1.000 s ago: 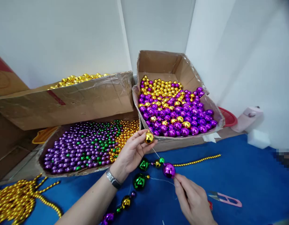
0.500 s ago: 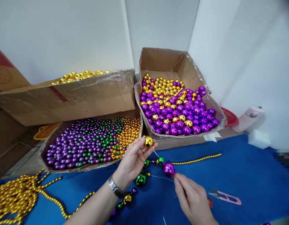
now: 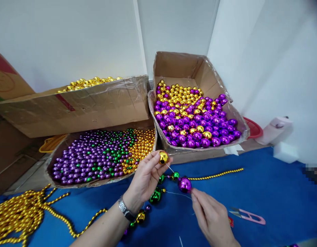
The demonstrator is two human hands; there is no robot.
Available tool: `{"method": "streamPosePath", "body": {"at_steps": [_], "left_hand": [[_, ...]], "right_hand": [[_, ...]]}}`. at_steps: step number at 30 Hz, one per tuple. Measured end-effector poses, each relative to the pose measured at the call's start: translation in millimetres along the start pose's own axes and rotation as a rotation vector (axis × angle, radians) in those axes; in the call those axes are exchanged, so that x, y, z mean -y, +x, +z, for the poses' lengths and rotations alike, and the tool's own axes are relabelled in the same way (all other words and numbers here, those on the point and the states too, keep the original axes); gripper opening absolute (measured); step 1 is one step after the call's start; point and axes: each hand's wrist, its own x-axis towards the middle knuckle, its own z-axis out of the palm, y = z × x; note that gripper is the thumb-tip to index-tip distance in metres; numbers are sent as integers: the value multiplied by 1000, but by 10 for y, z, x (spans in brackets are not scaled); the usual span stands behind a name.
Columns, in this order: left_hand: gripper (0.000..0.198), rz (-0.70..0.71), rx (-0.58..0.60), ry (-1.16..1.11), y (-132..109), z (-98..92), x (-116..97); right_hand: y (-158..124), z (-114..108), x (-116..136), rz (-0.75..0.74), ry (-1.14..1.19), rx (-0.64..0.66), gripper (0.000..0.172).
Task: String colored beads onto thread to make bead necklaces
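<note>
head view: just below the middle of the frame, the left hand (image 3: pixel 145 176) pinches a gold bead (image 3: pixel 163 157) between thumb and fingertips, its grip clenched on the bead. a thin thread (image 3: pixel 170 168) runs from that bead down and right to a large purple bead (image 3: pixel 184 184), which sits at the tips of the right hand (image 3: pixel 212 219). the right hand comes up from the lower right of the frame, its fingers pinched together right behind the purple bead, touching it; whether the grip grasps the bead or the thread i cannot tell. a beaded strand (image 3: pixel 154 197) of green, gold and purple beads trails down left under the left wrist, over the blue tabletop (image 3: pixel 263 192).

behind the hands, a low cardboard box (image 3: pixel 101 156) at centre left holds small purple, green and gold beads; a second box (image 3: pixel 196 120) at upper centre right holds larger purple and gold ones. a heap of gold bead chains (image 3: pixel 16 216) lies at lower left, one thin gold chain (image 3: pixel 217 175) runs right of the hands, and pink snips (image 3: pixel 247 216) lie at lower right.
</note>
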Motion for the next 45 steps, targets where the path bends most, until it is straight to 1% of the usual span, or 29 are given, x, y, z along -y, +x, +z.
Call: {"method": "streamPosePath", "body": {"at_steps": [2,4,6,8,10,13,14,15,18,20,22,24,26,27,29,30,31,34,36,38,42,45], "left_hand": [[17,-13,13,39,-36,-2,60],[21,-18,22,77,-75,-13,133],[23,-11,26,100,-107,-32,194],[24,-7,26,106,-126,-55,228],[24,-5,19,104,-133,-77,234],[26,10,-3,96,-139,-94,224],[26,16,-11,97,-144,-95,223],[27,22,-18,104,-153,-94,225],[28,52,-18,201,-200,-85,230],[28,72,14,305,-250,-84,208],[30,61,81,398,-303,-100,135],[32,53,146,502,-332,-156,-9],[31,114,166,656,-303,-278,-217],[29,173,151,766,-260,-369,-337],[27,282,95,1080,-118,-606,-580],[26,318,60,1308,-27,-742,-692],[26,313,44,1579,71,-882,-791],[21,242,9,1824,342,-1255,-979],[17,195,12,1918,469,-1425,-1008],[16,153,36,2012,547,-1526,-973],[14,92,83,2146,624,-1594,-833],[15,86,106,2197,668,-1599,-798]], "right_hand": [[31,8,40,34,13,-6,21],[64,14,90,114,34,16,19],[86,15,128,213,67,76,18],[87,9,139,281,107,135,18],[67,0,122,298,160,167,21],[15,6,74,305,304,151,25],[-2,20,63,341,379,143,26],[-15,40,59,409,472,141,25],[-24,135,89,738,867,156,24],[-7,204,135,945,1167,136,25],[12,255,174,1058,1396,100,29],[21,273,187,1100,1510,82,32],[16,260,172,1104,1551,86,32],[11,245,157,1104,1558,86,32],[1,212,124,1106,1558,83,33],[-3,197,111,1106,1552,78,34],[-5,184,101,1105,1542,73,34],[1,158,101,1095,1521,74,35],[14,147,117,1102,1517,77,34],[32,141,134,1113,1509,69,34],[50,137,142,1099,1478,60,33],[39,133,125,1081,1493,93,30]]}}
